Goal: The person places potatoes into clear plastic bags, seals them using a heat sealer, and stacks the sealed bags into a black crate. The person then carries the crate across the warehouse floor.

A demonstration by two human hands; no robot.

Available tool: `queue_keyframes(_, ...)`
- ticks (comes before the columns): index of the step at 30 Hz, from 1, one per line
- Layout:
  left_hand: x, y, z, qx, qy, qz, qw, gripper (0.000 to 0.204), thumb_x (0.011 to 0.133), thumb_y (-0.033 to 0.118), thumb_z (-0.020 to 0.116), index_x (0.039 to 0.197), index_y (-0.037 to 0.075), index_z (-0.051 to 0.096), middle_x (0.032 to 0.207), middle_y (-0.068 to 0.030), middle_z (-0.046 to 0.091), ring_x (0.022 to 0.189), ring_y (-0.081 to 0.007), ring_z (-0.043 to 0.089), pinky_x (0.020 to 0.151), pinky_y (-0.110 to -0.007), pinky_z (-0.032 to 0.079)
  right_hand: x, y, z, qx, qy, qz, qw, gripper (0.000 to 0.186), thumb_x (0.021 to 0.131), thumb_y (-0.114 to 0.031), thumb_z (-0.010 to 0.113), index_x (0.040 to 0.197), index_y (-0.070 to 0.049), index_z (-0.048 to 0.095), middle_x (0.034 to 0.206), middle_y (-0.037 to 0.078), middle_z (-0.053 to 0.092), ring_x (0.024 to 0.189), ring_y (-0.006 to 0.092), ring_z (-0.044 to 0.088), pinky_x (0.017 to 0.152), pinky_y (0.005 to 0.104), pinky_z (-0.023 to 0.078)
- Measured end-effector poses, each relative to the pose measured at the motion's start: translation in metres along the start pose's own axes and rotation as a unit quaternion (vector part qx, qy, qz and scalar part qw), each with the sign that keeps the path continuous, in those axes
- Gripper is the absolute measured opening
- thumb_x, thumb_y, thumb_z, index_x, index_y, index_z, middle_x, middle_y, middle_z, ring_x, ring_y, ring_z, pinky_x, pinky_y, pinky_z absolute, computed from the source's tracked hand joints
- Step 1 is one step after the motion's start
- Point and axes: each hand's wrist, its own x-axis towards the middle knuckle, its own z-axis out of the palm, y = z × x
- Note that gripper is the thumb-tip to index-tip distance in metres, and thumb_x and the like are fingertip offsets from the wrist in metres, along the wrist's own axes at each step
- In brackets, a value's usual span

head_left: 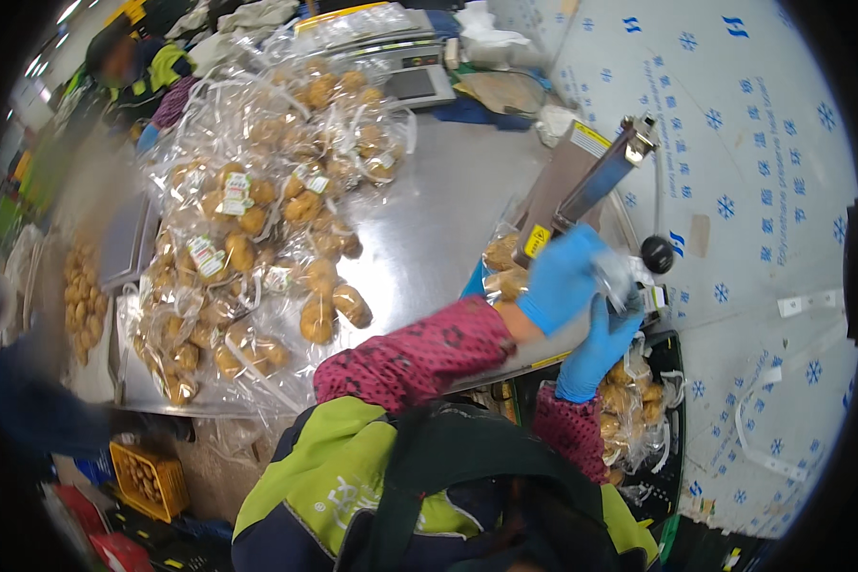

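Note:
My left hand (564,276), in a blue glove, is closed on the gathered clear plastic (616,276) of a bag, beside a black round knob (657,254). Just below it, my right hand (601,351), gloved the same, reaches up with thumb and fingers about the plastic; its fingertips are partly hidden. Left of my left hand lies a clear bag of potatoes (505,272), partly covered by a metal bench machine (567,181) with a slanted arm. A crate (672,381) of bagged potatoes (629,405) stands below my right hand.
Many bagged potatoes (248,224) are heaped across the left of the metal table (429,205). A scale (419,81) stands at the back. Printed panels (734,191) wall off the right. One co-worker (129,71) is at the far left; a yellow crate (150,481) sits on the floor.

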Motion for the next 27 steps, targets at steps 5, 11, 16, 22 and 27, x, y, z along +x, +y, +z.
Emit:
queue_keyframes(5, -0.008, 0.05, 0.026, 0.038, -0.08, 0.043, 0.995, 0.024, 0.077, 0.001, 0.064, 0.101, 0.007, 0.063, 0.094, -0.0106, 0.057, 0.083, -0.03, 0.059, 0.074, -0.035, 0.048, 0.004, 0.042, -0.04, 0.236, -0.031, 0.078, 0.968, 0.043, 0.1, -0.029, 0.043, 0.133, -0.001, 0.04, 0.124, 0.01, 0.051, 0.109, 0.019, 0.052, 0.097, 0.0323, 0.041)
queue_keyframes(11, -0.017, 0.051, 0.022, -0.085, -0.141, -0.037, 0.986, 0.028, 0.079, 0.004, 0.066, 0.106, 0.009, 0.065, 0.099, -0.0085, 0.059, 0.088, -0.0266, 0.06, 0.076, -0.033, 0.049, 0.022, 0.008, -0.099, 0.05, -0.128, 0.104, 0.985, 0.036, 0.1, -0.027, 0.042, 0.122, 0.0, 0.05, 0.112, 0.009, 0.054, 0.095, 0.0142, 0.054, 0.081, 0.0294, 0.046)
queue_keyframes(16, -0.02, 0.082, -0.094, 0.113, -0.168, -0.045, 0.978, 0.042, 0.079, 0.01, 0.07, 0.12, 0.011, 0.061, 0.111, -0.0109, 0.059, 0.102, -0.0274, 0.056, 0.088, -0.036, 0.045, 0.048, 0.034, -0.244, -0.157, 0.083, 0.068, 0.982, 0.041, 0.098, -0.03, 0.043, 0.122, 0.001, 0.055, 0.088, 0.004, 0.061, 0.066, 0.0087, 0.05, 0.057, 0.0223, 0.04)
queue_keyframes(22, -0.134, 0.135, -0.321, 0.757, 0.034, -0.195, 0.623, 0.063, 0.068, 0.026, 0.079, 0.123, 0.005, 0.055, 0.113, -0.0175, 0.06, 0.092, -0.0332, 0.059, 0.077, -0.041, 0.049, 0.025, 0.016, -0.271, -0.476, 0.216, 0.024, 0.852, 0.041, 0.097, -0.031, 0.045, 0.118, 0.001, 0.06, 0.113, 0.016, 0.062, 0.1, 0.0232, 0.059, 0.085, 0.035, 0.048)
queue_keyframes(27, -0.216, 0.149, -0.381, 0.209, 0.222, -0.598, 0.741, 0.039, 0.081, 0.017, 0.071, 0.114, 0.002, 0.06, 0.09, -0.0064, 0.066, 0.071, -0.0152, 0.061, 0.06, -0.028, 0.048, -0.013, 0.059, -0.129, -0.29, -0.072, -0.056, 0.953, 0.032, 0.091, -0.014, 0.057, 0.121, -0.001, 0.057, 0.12, 0.013, 0.058, 0.108, 0.025, 0.055, 0.095, 0.0362, 0.042)
